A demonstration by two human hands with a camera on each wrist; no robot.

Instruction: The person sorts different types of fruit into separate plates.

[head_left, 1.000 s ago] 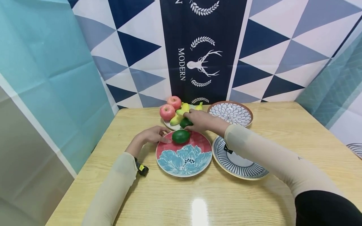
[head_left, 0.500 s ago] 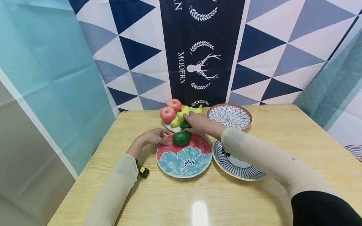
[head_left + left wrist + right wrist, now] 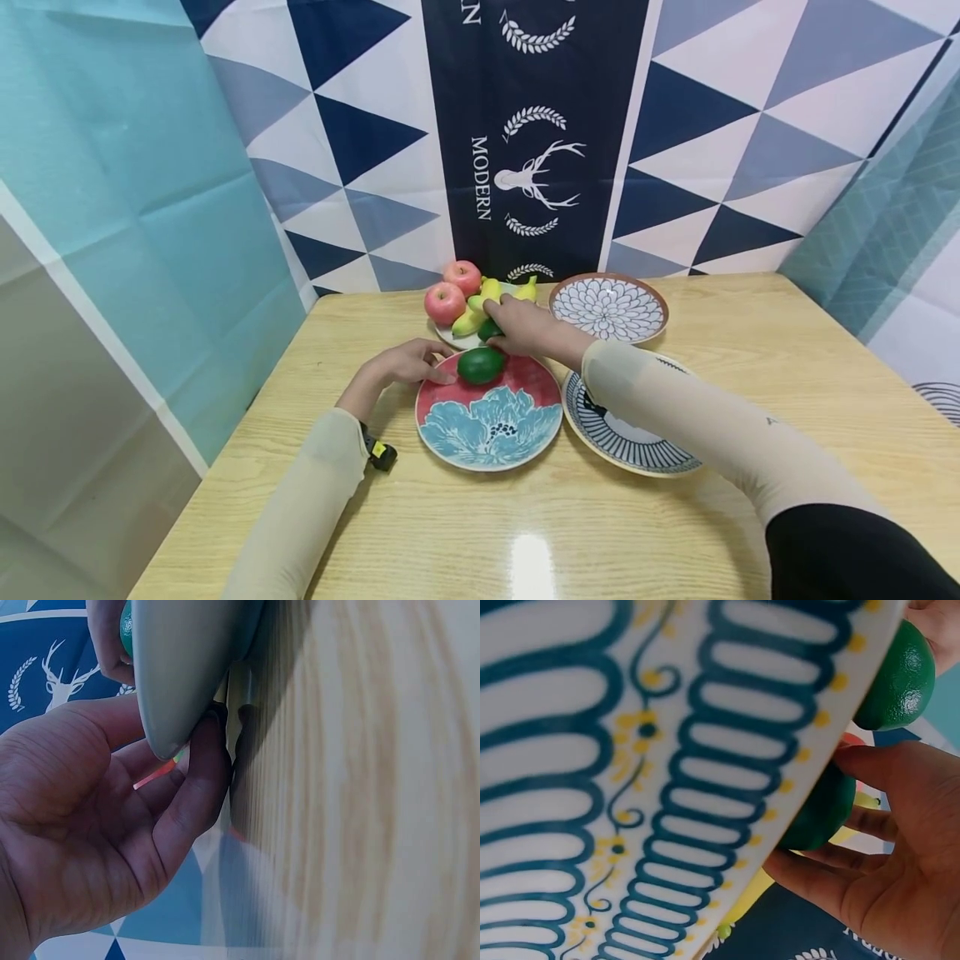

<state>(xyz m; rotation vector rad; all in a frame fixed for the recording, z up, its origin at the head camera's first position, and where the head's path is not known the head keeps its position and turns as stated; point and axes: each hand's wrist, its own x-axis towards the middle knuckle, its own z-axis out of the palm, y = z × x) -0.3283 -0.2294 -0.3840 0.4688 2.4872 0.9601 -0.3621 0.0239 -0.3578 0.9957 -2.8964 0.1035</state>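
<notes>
My left hand (image 3: 405, 361) grips the left rim of a pink plate (image 3: 480, 433) with a blue flower. In the left wrist view, its thumb lies over the rim and fingers curl below. A dark green avocado (image 3: 480, 365) lies at the back of that plate. My right hand (image 3: 532, 325) holds a second avocado (image 3: 490, 329) at the white plate (image 3: 465, 343) behind. In the right wrist view, thumb and fingers wrap this avocado (image 3: 829, 802), partly hidden by a patterned plate edge. Two apples (image 3: 444, 303) and bananas (image 3: 468, 322) share the white plate.
A blue-striped plate (image 3: 637, 446) sits right of the pink plate, under my right forearm. Behind it stands a brown-rimmed plate (image 3: 609, 308) with a petal pattern. A patterned cloth (image 3: 360, 150) hangs along the back edge of the wooden table (image 3: 420, 533).
Both hands stay at the same places on the plate and the avocado. The head view has tilted slightly, and the right forearm has shifted a little to the left.
</notes>
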